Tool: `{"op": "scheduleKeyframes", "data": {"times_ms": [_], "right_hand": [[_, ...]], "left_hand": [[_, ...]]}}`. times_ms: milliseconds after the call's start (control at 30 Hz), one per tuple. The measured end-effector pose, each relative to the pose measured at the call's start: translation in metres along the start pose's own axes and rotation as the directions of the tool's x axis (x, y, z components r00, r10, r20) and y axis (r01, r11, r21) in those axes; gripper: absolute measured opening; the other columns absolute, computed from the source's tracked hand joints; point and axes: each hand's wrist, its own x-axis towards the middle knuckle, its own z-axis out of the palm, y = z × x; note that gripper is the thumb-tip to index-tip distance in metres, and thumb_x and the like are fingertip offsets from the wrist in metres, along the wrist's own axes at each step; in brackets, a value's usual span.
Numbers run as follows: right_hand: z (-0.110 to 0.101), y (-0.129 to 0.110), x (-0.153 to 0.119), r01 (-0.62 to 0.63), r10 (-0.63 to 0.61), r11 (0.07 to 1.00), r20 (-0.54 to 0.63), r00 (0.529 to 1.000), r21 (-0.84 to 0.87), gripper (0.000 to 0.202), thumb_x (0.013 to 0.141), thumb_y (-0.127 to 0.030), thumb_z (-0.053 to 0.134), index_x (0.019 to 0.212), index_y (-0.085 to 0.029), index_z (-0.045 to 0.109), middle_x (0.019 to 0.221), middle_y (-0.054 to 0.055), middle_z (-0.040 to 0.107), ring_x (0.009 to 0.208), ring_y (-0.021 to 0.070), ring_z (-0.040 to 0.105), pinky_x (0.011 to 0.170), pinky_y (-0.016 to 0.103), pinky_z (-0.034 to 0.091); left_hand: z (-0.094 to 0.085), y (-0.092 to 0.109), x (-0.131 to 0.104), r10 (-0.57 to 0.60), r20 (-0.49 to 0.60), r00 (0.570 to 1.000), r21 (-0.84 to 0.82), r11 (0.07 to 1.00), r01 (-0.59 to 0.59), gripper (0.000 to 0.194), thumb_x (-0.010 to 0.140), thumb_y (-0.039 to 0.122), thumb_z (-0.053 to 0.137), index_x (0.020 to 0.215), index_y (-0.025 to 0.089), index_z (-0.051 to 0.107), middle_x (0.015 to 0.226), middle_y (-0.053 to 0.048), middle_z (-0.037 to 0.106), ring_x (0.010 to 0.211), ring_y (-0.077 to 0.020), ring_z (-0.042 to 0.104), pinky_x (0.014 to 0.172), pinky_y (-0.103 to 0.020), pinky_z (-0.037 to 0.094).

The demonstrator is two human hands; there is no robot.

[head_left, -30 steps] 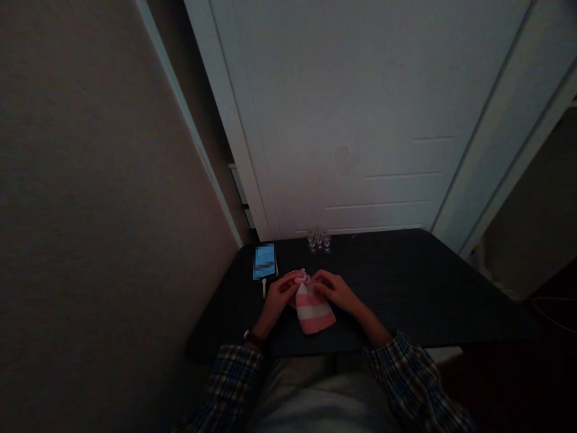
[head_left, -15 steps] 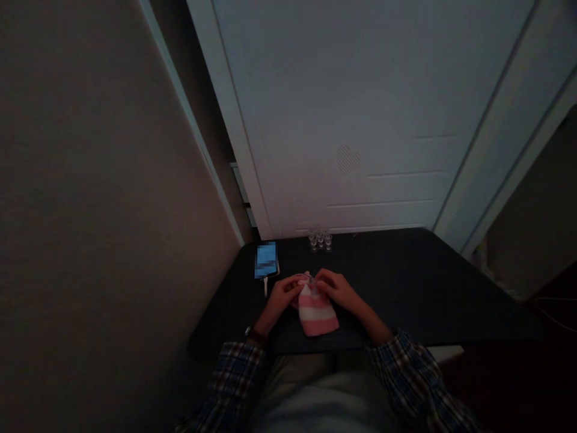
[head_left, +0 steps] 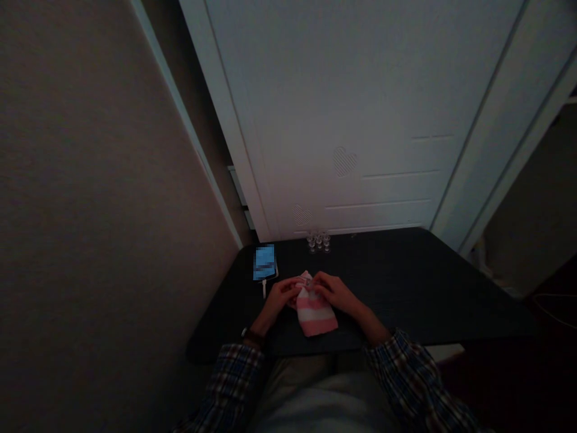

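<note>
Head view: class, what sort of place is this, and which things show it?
Probably a room in a home: a large white door-like panel with striped hearts, a dark flat table before it, and a blue-screened rectangular phone with a white cable.

Both forearms are slanting inward, and here the left hand and right hand are facing each other, knuckles up, fingers curling into pinches.

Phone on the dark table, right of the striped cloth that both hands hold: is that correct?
The side is wrong: the head view shows the phone left of the cloth. It does lie on the table, and left hand and right hand both hold the cloth.
</note>
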Motion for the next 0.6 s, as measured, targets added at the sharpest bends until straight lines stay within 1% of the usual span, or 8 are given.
{"op": "scheduleKeyframes", "data": {"times_ms": [67, 133, 233, 300, 367, 467, 533, 600], "right_hand": [[-0.0003, 0.0004, -0.0003, 0.015, -0.015, 1.0, 0.006, 1.0, -0.027, 0.015, 0.087, -0.029, 0.047, 0.09, -0.017, 0.055, 0.08, 0.0, 0.06, 0.069, 0.0118, 0.054, 0.062, 0.021, 0.038], [-0.0004, 0.0011, -0.0006, 0.036, -0.036, 0.997, 0.003, 0.999, -0.069, 0.014, 0.087, -0.025, 0.047, 0.095, -0.018, 0.055, 0.088, 0.002, 0.061, 0.078, 0.0135, 0.056, 0.068, 0.023, 0.039], [-0.0003, 0.0025, -0.001, 0.051, -0.052, 0.989, -0.006, 0.999, -0.137, 0.017, 0.086, -0.02, 0.047, 0.101, -0.019, 0.054, 0.098, 0.004, 0.06, 0.089, 0.0156, 0.055, 0.078, 0.026, 0.04], [0.0, 0.0032, -0.001, 0.047, -0.049, 0.985, -0.006, 0.999, -0.168, 0.019, 0.086, -0.019, 0.046, 0.103, -0.02, 0.054, 0.1, 0.004, 0.059, 0.093, 0.0159, 0.055, 0.08, 0.027, 0.04], [0.0003, 0.0036, -0.0008, 0.048, -0.05, 0.982, -0.008, 0.999, -0.183, 0.019, 0.086, -0.02, 0.045, 0.103, -0.02, 0.053, 0.102, 0.004, 0.059, 0.093, 0.0157, 0.055, 0.08, 0.026, 0.04], [0.0002, 0.003, -0.0007, 0.056, -0.06, 0.977, -0.014, 0.998, -0.206, 0.019, 0.085, -0.019, 0.047, 0.103, -0.02, 0.052, 0.102, 0.004, 0.059, 0.091, 0.0153, 0.055, 0.078, 0.025, 0.04], [-0.0003, 0.0023, -0.0009, 0.046, -0.05, 0.972, -0.015, 0.999, -0.23, 0.019, 0.084, -0.02, 0.049, 0.102, -0.02, 0.053, 0.098, 0.003, 0.059, 0.087, 0.0147, 0.055, 0.075, 0.024, 0.04], [-0.0009, 0.0016, -0.0011, 0.033, -0.038, 0.968, -0.013, 0.999, -0.25, 0.018, 0.084, -0.022, 0.051, 0.102, -0.02, 0.053, 0.093, 0.002, 0.06, 0.081, 0.0137, 0.055, 0.07, 0.023, 0.039]], "left_hand": [[-0.0007, -0.0019, 0.0009, 0.006, -0.006, 1.0, -0.023, 1.0, -0.006, 0.034, 0.067, 0.029, 0.067, 0.097, 0.012, 0.063, 0.069, 0.0, 0.061, 0.051, -0.0078, 0.051, 0.046, -0.018, 0.042], [-0.0012, -0.0036, 0.0016, 0.021, -0.026, 0.999, -0.032, 0.999, -0.021, 0.034, 0.067, 0.029, 0.067, 0.096, 0.011, 0.063, 0.058, 0.003, 0.056, 0.047, -0.0061, 0.046, 0.044, -0.017, 0.039], [-0.0015, -0.0048, 0.0017, 0.044, -0.066, 0.997, -0.018, 0.999, -0.045, 0.033, 0.067, 0.029, 0.067, 0.094, 0.011, 0.064, 0.055, 0.004, 0.054, 0.047, -0.006, 0.045, 0.044, -0.016, 0.038], [-0.0015, -0.0048, 0.0017, 0.061, -0.083, 0.995, 0.009, 0.998, -0.06, 0.034, 0.066, 0.03, 0.067, 0.095, 0.012, 0.064, 0.062, 0.001, 0.059, 0.05, -0.0077, 0.049, 0.046, -0.018, 0.041], [-0.0016, -0.0046, 0.002, 0.094, -0.102, 0.99, 0.062, 0.994, -0.088, 0.033, 0.066, 0.031, 0.067, 0.093, 0.012, 0.066, 0.075, -0.003, 0.065, 0.058, -0.0117, 0.056, 0.051, -0.022, 0.045], [-0.0019, -0.0049, 0.0036, 0.207, -0.141, 0.968, 0.185, 0.966, -0.18, 0.027, 0.068, 0.031, 0.064, 0.089, 0.014, 0.069, 0.101, -0.009, 0.066, 0.083, -0.0203, 0.062, 0.069, -0.029, 0.05], [-0.0023, -0.0062, 0.0051, 0.284, -0.159, 0.946, 0.273, 0.933, -0.234, 0.024, 0.069, 0.03, 0.063, 0.088, 0.016, 0.07, 0.108, -0.009, 0.064, 0.098, -0.0233, 0.059, 0.085, -0.034, 0.046], [-0.003, -0.0084, 0.0066, 0.326, -0.172, 0.93, 0.336, 0.906, -0.256, 0.023, 0.069, 0.029, 0.063, 0.087, 0.016, 0.07, 0.106, -0.009, 0.065, 0.103, -0.0237, 0.057, 0.093, -0.038, 0.042]]}}
